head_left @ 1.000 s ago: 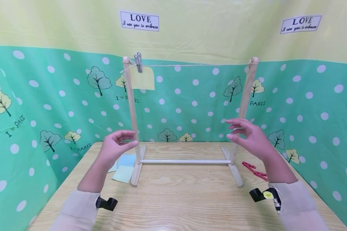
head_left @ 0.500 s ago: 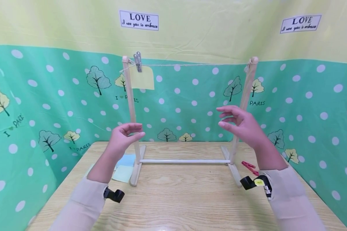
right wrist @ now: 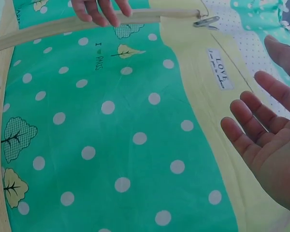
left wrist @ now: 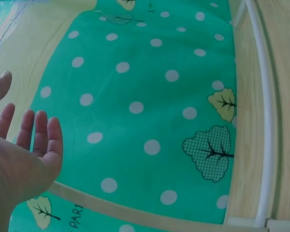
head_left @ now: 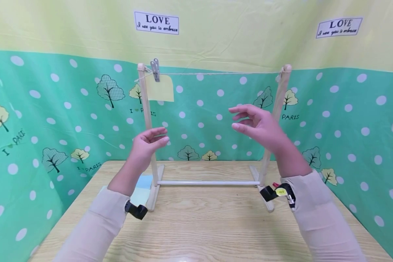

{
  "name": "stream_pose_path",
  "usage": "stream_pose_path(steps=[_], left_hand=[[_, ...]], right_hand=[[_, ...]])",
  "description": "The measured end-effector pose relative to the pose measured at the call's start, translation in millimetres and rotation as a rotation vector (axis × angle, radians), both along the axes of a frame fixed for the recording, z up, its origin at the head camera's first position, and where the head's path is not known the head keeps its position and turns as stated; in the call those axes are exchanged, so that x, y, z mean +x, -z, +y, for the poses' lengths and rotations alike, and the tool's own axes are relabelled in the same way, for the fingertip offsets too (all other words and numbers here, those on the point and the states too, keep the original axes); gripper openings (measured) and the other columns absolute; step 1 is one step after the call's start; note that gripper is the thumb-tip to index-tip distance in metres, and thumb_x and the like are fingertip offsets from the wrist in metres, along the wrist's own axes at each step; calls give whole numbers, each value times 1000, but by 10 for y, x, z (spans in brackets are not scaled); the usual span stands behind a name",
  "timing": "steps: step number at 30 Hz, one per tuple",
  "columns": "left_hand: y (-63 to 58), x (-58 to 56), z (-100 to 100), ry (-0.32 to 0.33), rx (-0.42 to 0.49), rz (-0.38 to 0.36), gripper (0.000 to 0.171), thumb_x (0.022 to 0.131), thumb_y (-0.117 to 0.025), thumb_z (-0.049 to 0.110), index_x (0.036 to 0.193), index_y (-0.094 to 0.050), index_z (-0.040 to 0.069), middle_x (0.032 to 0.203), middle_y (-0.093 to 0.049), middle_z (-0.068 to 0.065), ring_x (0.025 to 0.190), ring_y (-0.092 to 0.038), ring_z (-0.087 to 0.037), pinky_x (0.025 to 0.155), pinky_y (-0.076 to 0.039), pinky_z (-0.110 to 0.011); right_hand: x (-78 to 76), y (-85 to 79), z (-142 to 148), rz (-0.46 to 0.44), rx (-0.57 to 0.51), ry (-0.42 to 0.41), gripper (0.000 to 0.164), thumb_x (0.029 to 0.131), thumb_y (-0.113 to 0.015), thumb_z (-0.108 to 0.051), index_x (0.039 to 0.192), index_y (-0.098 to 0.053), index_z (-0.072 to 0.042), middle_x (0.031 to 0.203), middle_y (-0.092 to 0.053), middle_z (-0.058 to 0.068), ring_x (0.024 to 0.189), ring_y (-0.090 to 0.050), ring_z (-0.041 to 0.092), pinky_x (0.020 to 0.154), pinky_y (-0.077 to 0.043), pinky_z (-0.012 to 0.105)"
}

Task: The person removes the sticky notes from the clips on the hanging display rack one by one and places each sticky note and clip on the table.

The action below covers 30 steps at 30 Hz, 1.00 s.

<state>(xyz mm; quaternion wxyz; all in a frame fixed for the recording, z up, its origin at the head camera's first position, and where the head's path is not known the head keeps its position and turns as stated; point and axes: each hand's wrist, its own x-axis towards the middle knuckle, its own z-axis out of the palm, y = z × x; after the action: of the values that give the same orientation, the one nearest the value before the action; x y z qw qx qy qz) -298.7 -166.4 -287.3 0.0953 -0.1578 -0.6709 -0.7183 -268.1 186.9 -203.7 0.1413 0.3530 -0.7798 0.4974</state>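
My left hand (head_left: 145, 147) hangs in the air by the left post (head_left: 148, 112) of a wooden frame, fingers loosely bent, holding nothing. My right hand (head_left: 260, 125) is higher, inward of the right post (head_left: 280, 92), and also holds nothing. A thin string (head_left: 216, 74) joins the post tops. Near its left end a grey clothespin (head_left: 155, 71) pins a yellow sheet of paper (head_left: 163, 89). In the right wrist view the same clothespin (right wrist: 207, 22) shows past the spread fingers (right wrist: 244, 118).
A white rod (head_left: 209, 183) links the frame's feet low over the wooden table (head_left: 196, 225). Blue paper (head_left: 145, 181) and pale green paper (head_left: 140, 196) lie at left, partly behind my arm. Part of a red clothespin (head_left: 276, 185) shows by my right wrist. A patterned cloth (head_left: 199, 120) hangs behind.
Both hands have risen and moved forward, the right one also leftward and the left one slightly rightward. My right forearm now covers most of the red clothespins. The hanging paper stays put.
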Motion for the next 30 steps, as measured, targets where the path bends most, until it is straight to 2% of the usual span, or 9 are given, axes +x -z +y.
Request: stream_pose_path(steps=[9, 15, 20, 24, 30], left_hand=[[-86, -88, 148, 25, 182, -5, 39, 87, -75, 10, 124, -63, 8, 122, -64, -5, 113, -60, -20, 95, -51, -26], [-151, -141, 233, 46, 288, -5, 43, 88, -74, 8, 128, -60, 7, 130, -59, -12, 122, -54, -29, 97, -51, -29], [-235, -205, 309, 78, 381, 6, 46, 88, -73, 6, 131, -57, 5, 125, -61, -10, 113, -60, -24, 103, -47, -36], [-318, -262, 367, 94, 445, 12, 45, 89, -70, 6, 132, -56, 4, 128, -59, -13, 109, -61, -23, 108, -42, -43], [-410, -365, 419, 82, 535, 6, 45, 93, -66, 7, 135, -52, 0, 123, -62, -11, 110, -61, -25, 108, -42, -43]], right_hand=[[-80, -183, -228, 4, 18, 5, 41, 92, -70, -17, 130, -58, -8, 125, -58, 5, 109, -59, 21, 86, -55, 26], [-140, -303, -421, 7, -20, -47, 41, 91, -71, -15, 129, -59, -6, 125, -59, 6, 107, -60, 22, 89, -54, 30], [-166, -404, -580, 28, -26, -48, 41, 91, -72, -18, 129, -60, -8, 126, -59, 2, 108, -59, 18, 92, -53, 31], [-202, -479, -696, 39, -25, -48, 42, 90, -73, -20, 128, -60, -9, 126, -59, 0, 107, -60, 17, 93, -53, 31], [-254, -604, -879, 53, 14, -30, 43, 90, -73, -22, 129, -61, -9, 127, -59, -2, 108, -59, 13, 94, -52, 27]])
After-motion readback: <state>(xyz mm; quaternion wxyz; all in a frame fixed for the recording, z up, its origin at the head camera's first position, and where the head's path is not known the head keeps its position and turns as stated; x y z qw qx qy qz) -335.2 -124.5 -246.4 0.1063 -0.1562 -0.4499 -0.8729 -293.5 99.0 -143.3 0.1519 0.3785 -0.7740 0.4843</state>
